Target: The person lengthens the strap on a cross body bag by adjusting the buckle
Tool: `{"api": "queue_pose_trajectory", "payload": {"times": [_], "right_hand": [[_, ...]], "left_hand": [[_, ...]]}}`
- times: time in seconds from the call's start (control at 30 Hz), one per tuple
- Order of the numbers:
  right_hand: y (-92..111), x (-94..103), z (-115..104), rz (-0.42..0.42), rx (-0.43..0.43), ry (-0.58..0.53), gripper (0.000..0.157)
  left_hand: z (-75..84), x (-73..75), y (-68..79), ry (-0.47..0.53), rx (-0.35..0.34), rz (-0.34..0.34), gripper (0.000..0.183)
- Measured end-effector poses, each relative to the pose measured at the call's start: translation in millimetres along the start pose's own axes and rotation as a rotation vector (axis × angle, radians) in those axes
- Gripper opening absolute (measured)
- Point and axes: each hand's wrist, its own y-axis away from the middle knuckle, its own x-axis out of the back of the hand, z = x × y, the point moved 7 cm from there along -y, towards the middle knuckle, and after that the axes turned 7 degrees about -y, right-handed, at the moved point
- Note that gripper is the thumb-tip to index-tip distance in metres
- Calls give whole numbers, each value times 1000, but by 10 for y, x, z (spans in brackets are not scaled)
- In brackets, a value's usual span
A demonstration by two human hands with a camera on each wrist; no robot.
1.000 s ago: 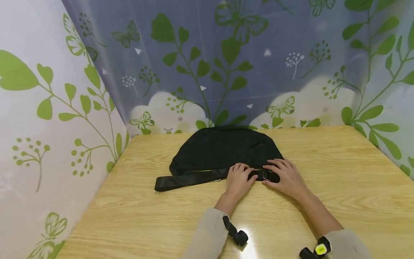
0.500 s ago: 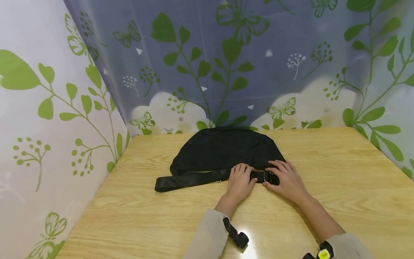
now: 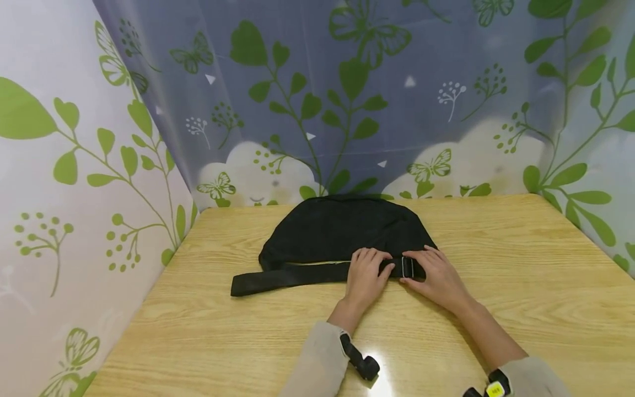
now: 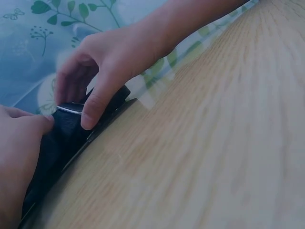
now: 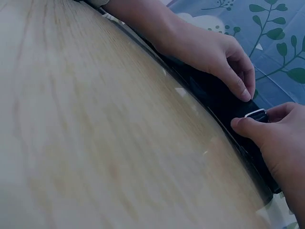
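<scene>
A black half-moon bag (image 3: 342, 229) lies flat toward the back of the table in the head view, with its black strap (image 3: 288, 277) stretched along its near side. My left hand (image 3: 366, 278) holds the strap near its middle, fingers over it and thumb at its near edge. Just right of that, my right hand (image 3: 441, 281) pinches the strap at a silver-rimmed slider buckle (image 3: 407, 267). The right wrist view shows the thumb against this buckle (image 5: 256, 113). The strap's right end is hidden under the right hand.
The wooden table (image 3: 198, 331) extends around the bag on both sides and in front. Behind it hangs a patterned cloth (image 3: 297, 110) with leaves and butterflies, meeting the bag's back edge. Wrist-worn cameras sit at both sleeves.
The strap's left end has shifted slightly left and lies flatter. A small metal piece left of my left hand is out of sight. My right fingers have moved from the bag's edge onto the buckle.
</scene>
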Motion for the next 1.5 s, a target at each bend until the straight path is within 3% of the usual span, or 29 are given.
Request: {"api": "queue_pose_trajectory", "payload": {"times": [0.13, 0.37, 0.57, 0.87, 1.13, 1.37, 1.5], "right_hand": [[-10, 13, -31, 15, 19, -55, 61], [-10, 17, -61, 38, 33, -95, 65], [-8, -15, -117, 6, 80, -103, 66], [-10, -5, -96, 28, 47, -109, 64], [-1, -30, -106, -7, 43, -148, 62], [-3, -15, -76, 18, 13, -110, 64], [-3, -12, -77, 15, 18, -120, 63]], "left_hand": [[-5, 28, 3, 57, 3, 42, 13], [-32, -17, 9, 139, 75, -22, 14], [10, -34, 11, 261, 17, -46, 12], [-58, 0, 23, 177, 103, -15, 10], [-20, -34, 20, 201, 46, -32, 9], [-58, 1, 20, 120, 106, 6, 8], [-51, -6, 18, 124, 97, -2, 8]]}}
